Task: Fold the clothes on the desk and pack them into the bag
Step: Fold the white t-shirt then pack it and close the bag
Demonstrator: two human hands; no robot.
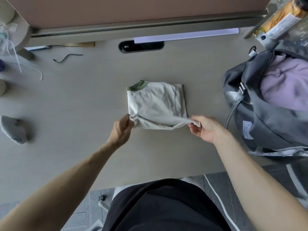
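The folded shirt [156,104] is plain pale cream with a sage-green collar band. The desk [83,100] under it is a flat beige-grey. Right of the shirt, the bag [250,114] is dark grey with lighter silver-grey straps and a pale label patch. The garment [286,84] inside it is lilac. Beyond the shirt, the oval cable port [141,45] is black and the paper strip [185,35] white, with a dusty-pink panel [133,9] behind. Up and left of the shirt are a black cord [66,57] and a white string [38,74] — further left, a grey object [14,129].
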